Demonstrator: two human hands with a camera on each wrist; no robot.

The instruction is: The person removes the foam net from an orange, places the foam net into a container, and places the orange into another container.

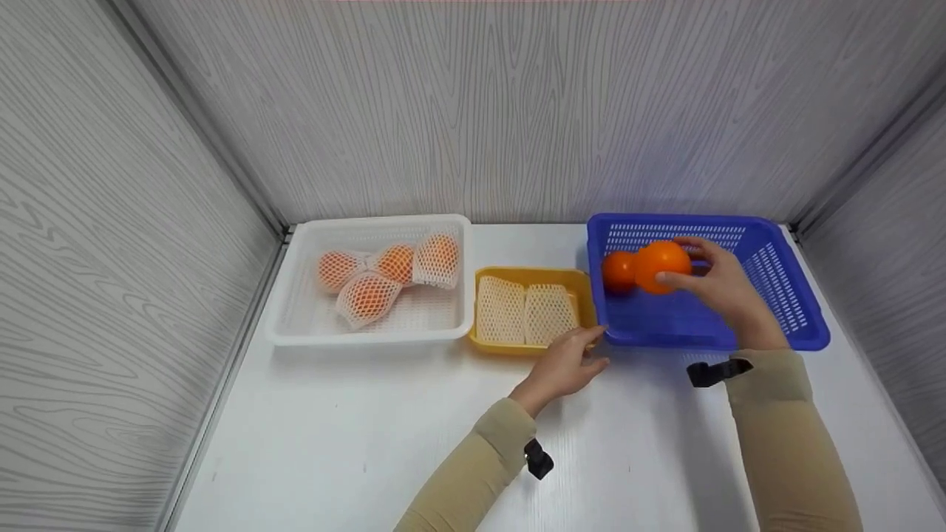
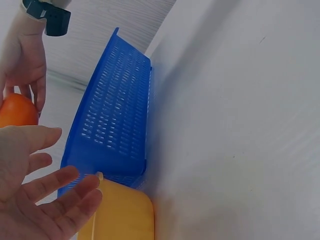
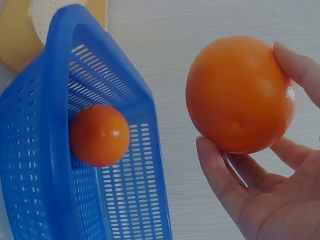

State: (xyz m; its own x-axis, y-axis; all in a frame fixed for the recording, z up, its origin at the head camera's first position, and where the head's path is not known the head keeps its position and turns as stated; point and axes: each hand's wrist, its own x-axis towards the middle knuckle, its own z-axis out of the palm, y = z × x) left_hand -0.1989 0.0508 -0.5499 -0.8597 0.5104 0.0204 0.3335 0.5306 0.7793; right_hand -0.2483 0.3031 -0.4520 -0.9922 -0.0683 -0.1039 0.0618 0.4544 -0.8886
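Observation:
My right hand [image 1: 720,284] holds an orange [image 1: 663,267] between thumb and fingers, above the blue basket [image 1: 802,295]. A second orange [image 3: 100,135] lies inside that basket, at its left side. My left hand [image 1: 565,363] is beside the front edge of the yellow tray [image 1: 484,346], near the blue basket's front left corner. In the left wrist view its fingers [image 2: 55,187] are spread and relaxed, with nothing in them. Two white foam net sleeves [image 1: 501,310] lie flat side by side in the yellow tray.
A white basket [image 1: 369,338] on the left holds several oranges in foam nets [image 1: 372,297]. The three containers stand in a row on the white table [image 1: 318,428]. Wood-patterned grey walls [image 1: 473,111] rise behind and at both sides.

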